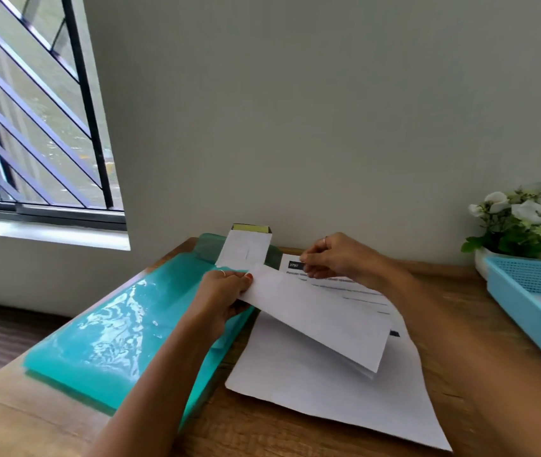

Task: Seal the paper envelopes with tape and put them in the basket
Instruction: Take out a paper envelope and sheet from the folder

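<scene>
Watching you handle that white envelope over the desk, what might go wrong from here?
The envelope hangs tilted, gripped only at its upper end by the left hand, so it could sag or crease. The right hand pinches the printed sheet by one edge; it could crumple. The blue basket sits far right, needing a long reach.

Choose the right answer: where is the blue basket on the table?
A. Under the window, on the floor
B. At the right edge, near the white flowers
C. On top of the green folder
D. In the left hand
B: the blue basket sits at the table's right side, just in front of the white flowers.
</scene>
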